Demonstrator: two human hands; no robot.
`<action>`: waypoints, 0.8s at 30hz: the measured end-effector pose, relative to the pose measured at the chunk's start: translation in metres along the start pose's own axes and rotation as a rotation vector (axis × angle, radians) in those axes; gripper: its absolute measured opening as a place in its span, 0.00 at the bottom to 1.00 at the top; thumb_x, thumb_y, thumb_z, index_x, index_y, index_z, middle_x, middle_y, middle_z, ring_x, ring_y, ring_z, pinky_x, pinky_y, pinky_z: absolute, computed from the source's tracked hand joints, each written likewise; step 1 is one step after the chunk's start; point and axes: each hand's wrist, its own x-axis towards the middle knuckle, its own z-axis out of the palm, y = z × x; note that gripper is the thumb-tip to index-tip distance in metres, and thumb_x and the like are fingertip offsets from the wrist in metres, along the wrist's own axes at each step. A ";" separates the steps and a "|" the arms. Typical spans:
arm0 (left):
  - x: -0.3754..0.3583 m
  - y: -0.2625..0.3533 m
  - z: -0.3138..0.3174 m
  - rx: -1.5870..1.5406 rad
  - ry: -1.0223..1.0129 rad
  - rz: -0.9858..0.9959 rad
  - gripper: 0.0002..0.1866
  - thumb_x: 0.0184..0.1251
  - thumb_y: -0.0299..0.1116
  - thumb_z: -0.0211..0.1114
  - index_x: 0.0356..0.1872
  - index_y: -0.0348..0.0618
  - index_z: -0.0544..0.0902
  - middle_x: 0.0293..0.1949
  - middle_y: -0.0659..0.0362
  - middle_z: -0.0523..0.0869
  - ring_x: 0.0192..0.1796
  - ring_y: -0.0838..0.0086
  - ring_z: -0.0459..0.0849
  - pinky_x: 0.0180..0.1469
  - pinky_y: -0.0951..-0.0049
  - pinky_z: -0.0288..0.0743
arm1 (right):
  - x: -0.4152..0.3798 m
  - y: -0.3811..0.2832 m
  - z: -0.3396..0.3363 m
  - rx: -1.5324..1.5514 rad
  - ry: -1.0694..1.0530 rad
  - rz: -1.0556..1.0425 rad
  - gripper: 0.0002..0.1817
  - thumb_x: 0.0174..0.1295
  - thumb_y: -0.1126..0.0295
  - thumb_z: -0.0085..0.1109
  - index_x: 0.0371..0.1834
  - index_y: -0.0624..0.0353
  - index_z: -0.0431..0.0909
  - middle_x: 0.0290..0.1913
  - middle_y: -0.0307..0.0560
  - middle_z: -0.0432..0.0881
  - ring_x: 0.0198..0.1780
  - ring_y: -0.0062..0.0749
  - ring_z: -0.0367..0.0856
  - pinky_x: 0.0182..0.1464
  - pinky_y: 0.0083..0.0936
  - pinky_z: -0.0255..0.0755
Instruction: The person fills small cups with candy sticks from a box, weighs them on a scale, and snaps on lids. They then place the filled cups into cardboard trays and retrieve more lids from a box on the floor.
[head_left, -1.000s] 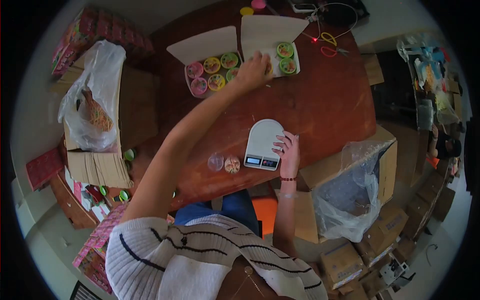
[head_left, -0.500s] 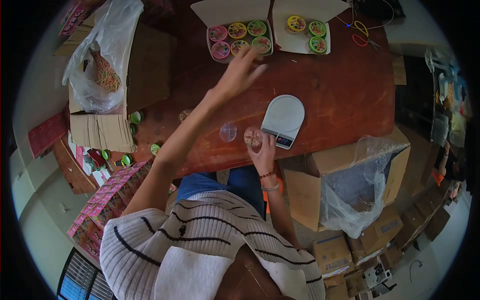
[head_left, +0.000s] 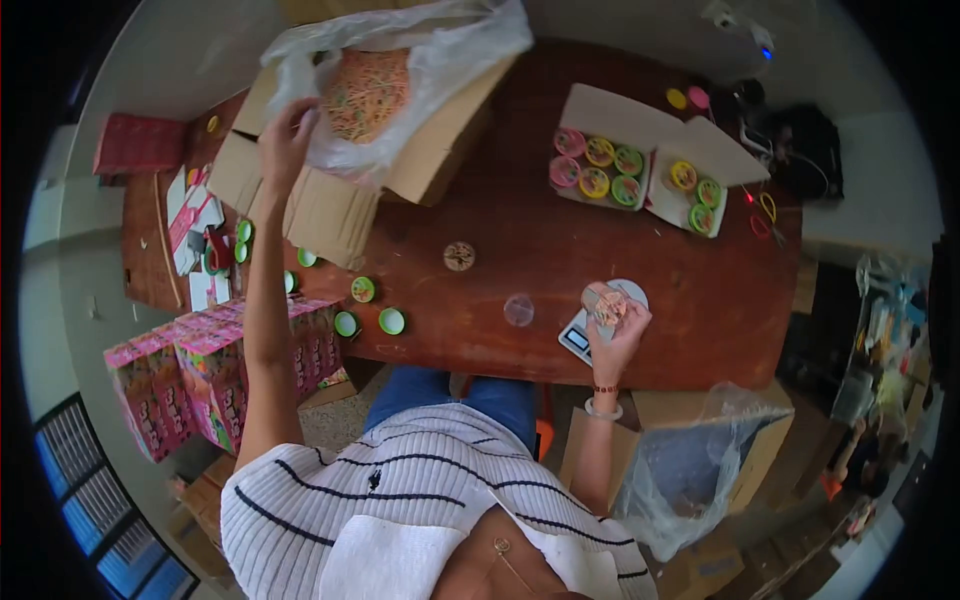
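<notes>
My right hand (head_left: 622, 335) is closed around a clear plastic cup (head_left: 606, 305) with some thin coloured sticks in it, held over the white digital scale (head_left: 577, 338). My left hand (head_left: 288, 145) is at the near left edge of a clear plastic bag (head_left: 440, 60), its fingers loosely bent and apart with nothing seen in them. The bag lines a large cardboard box (head_left: 455, 130) and holds a heap of thin orange and green sticks (head_left: 368, 95). A clear empty cup (head_left: 519, 310) and a filled cup (head_left: 459, 256) stand on the table to the left of the scale.
Two white cartons (head_left: 640, 205) hold cups with pink, yellow and green lids. Several green lids (head_left: 391, 321) lie at the front left, near pink printed boxes (head_left: 210, 370). Scissors (head_left: 766, 220) lie at the right. An open cardboard box (head_left: 680, 412) with a plastic liner stands beside the table.
My left hand has moved from above the lidded cups to the bag in the cardboard box. The cup in my right hand is now over the scale. The view has turned left.
</notes>
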 end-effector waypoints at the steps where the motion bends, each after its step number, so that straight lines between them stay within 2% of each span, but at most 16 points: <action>1: 0.013 -0.020 0.004 0.020 -0.018 0.068 0.11 0.72 0.25 0.61 0.52 0.38 0.84 0.45 0.54 0.89 0.47 0.69 0.89 0.50 0.69 0.82 | 0.001 -0.018 0.016 -0.021 -0.041 -0.035 0.36 0.51 0.79 0.72 0.63 0.62 0.64 0.65 0.53 0.71 0.66 0.36 0.73 0.68 0.35 0.69; 4: 0.040 -0.075 0.035 0.113 -0.206 0.183 0.12 0.62 0.23 0.63 0.47 0.36 0.83 0.43 0.47 0.87 0.47 0.51 0.87 0.51 0.59 0.81 | 0.008 -0.072 0.071 -0.038 -0.096 -0.180 0.38 0.51 0.75 0.73 0.65 0.62 0.64 0.59 0.49 0.72 0.61 0.34 0.74 0.66 0.32 0.70; 6: 0.046 -0.095 0.058 0.246 -0.254 0.324 0.18 0.58 0.23 0.64 0.51 0.36 0.80 0.47 0.43 0.85 0.50 0.44 0.83 0.55 0.52 0.79 | 0.015 -0.115 0.112 0.035 -0.140 -0.198 0.38 0.50 0.75 0.74 0.65 0.61 0.64 0.60 0.49 0.71 0.59 0.33 0.75 0.66 0.32 0.70; 7: 0.052 -0.110 0.076 0.367 -0.378 0.154 0.28 0.55 0.26 0.67 0.60 0.38 0.75 0.56 0.42 0.80 0.59 0.45 0.79 0.60 0.52 0.76 | 0.019 -0.125 0.129 -0.015 -0.114 -0.238 0.38 0.47 0.76 0.75 0.64 0.61 0.66 0.59 0.50 0.73 0.59 0.36 0.76 0.64 0.32 0.71; 8: 0.051 -0.125 0.094 0.344 -0.390 0.167 0.28 0.55 0.26 0.67 0.60 0.38 0.75 0.56 0.42 0.80 0.59 0.45 0.79 0.60 0.52 0.76 | 0.023 -0.142 0.147 -0.102 -0.120 -0.264 0.38 0.45 0.76 0.76 0.62 0.61 0.68 0.58 0.51 0.74 0.58 0.38 0.77 0.63 0.33 0.72; 10: 0.067 -0.145 0.124 0.381 -0.279 0.319 0.37 0.53 0.29 0.70 0.68 0.42 0.69 0.62 0.44 0.74 0.68 0.48 0.72 0.64 0.54 0.74 | 0.035 -0.189 0.184 -0.271 -0.155 -0.346 0.36 0.41 0.76 0.78 0.57 0.60 0.73 0.56 0.54 0.77 0.58 0.47 0.78 0.61 0.35 0.74; 11: 0.075 -0.120 0.118 0.423 -0.427 0.187 0.44 0.51 0.32 0.72 0.73 0.45 0.64 0.68 0.47 0.69 0.74 0.52 0.65 0.70 0.54 0.69 | 0.041 -0.216 0.200 -0.381 -0.218 -0.445 0.35 0.41 0.76 0.78 0.57 0.60 0.73 0.56 0.54 0.77 0.58 0.48 0.78 0.60 0.36 0.74; 13: 0.095 -0.144 0.152 0.465 -0.318 0.281 0.44 0.51 0.33 0.73 0.73 0.46 0.65 0.70 0.48 0.69 0.74 0.54 0.66 0.72 0.53 0.66 | 0.050 -0.251 0.233 -0.469 -0.342 -0.538 0.36 0.40 0.76 0.78 0.57 0.60 0.74 0.56 0.53 0.78 0.58 0.49 0.79 0.58 0.37 0.76; 14: 0.105 -0.140 0.152 0.489 -0.317 0.350 0.43 0.50 0.34 0.74 0.71 0.47 0.66 0.70 0.50 0.69 0.75 0.55 0.66 0.74 0.54 0.63 | 0.061 -0.249 0.254 -0.434 -0.381 -0.538 0.37 0.40 0.76 0.78 0.58 0.60 0.73 0.57 0.51 0.76 0.58 0.44 0.79 0.60 0.36 0.75; 15: 0.113 -0.143 0.160 0.482 -0.301 0.331 0.43 0.50 0.34 0.74 0.71 0.47 0.66 0.70 0.50 0.69 0.75 0.55 0.66 0.74 0.54 0.63 | 0.072 -0.243 0.274 -0.402 -0.422 -0.528 0.38 0.39 0.76 0.79 0.59 0.61 0.71 0.57 0.49 0.75 0.58 0.39 0.78 0.62 0.34 0.74; 16: 0.119 -0.148 0.170 0.466 -0.257 0.356 0.41 0.51 0.34 0.73 0.70 0.46 0.67 0.70 0.50 0.70 0.74 0.55 0.67 0.73 0.54 0.64 | 0.079 -0.228 0.295 -0.289 -0.454 -0.325 0.41 0.41 0.77 0.78 0.63 0.62 0.69 0.59 0.46 0.73 0.61 0.35 0.76 0.65 0.32 0.72; 18: 0.131 -0.155 0.181 0.441 -0.204 0.368 0.39 0.52 0.33 0.72 0.69 0.45 0.68 0.69 0.50 0.71 0.73 0.56 0.68 0.72 0.54 0.65 | 0.091 -0.215 0.326 -0.281 -0.475 -0.343 0.42 0.43 0.78 0.76 0.65 0.62 0.68 0.60 0.45 0.71 0.62 0.33 0.75 0.66 0.31 0.71; 20: 0.130 -0.158 0.180 0.430 -0.230 0.353 0.45 0.48 0.32 0.75 0.72 0.43 0.67 0.70 0.49 0.71 0.75 0.56 0.66 0.73 0.53 0.65 | 0.098 -0.211 0.350 -0.256 -0.518 -0.363 0.43 0.46 0.81 0.73 0.70 0.63 0.65 0.62 0.45 0.68 0.63 0.30 0.73 0.67 0.28 0.70; 22: 0.127 -0.165 0.176 0.331 -0.180 0.393 0.39 0.52 0.29 0.73 0.69 0.41 0.69 0.67 0.44 0.74 0.71 0.53 0.71 0.70 0.53 0.68 | 0.105 -0.206 0.366 -0.312 -0.556 -0.398 0.43 0.47 0.81 0.72 0.70 0.63 0.65 0.62 0.44 0.68 0.64 0.30 0.72 0.67 0.28 0.70; 23: 0.130 -0.167 0.173 0.127 -0.227 0.308 0.36 0.54 0.28 0.73 0.66 0.39 0.70 0.65 0.42 0.75 0.70 0.51 0.73 0.70 0.53 0.68 | 0.108 -0.203 0.375 -0.358 -0.580 -0.451 0.42 0.47 0.80 0.72 0.70 0.63 0.65 0.62 0.44 0.68 0.64 0.30 0.72 0.67 0.28 0.69; 24: 0.132 -0.168 0.171 -0.077 -0.272 0.223 0.33 0.56 0.27 0.72 0.64 0.37 0.71 0.63 0.39 0.76 0.68 0.49 0.75 0.69 0.53 0.68 | 0.106 -0.196 0.385 -0.227 -0.546 -0.303 0.38 0.48 0.79 0.72 0.67 0.61 0.69 0.59 0.48 0.73 0.60 0.36 0.75 0.65 0.32 0.71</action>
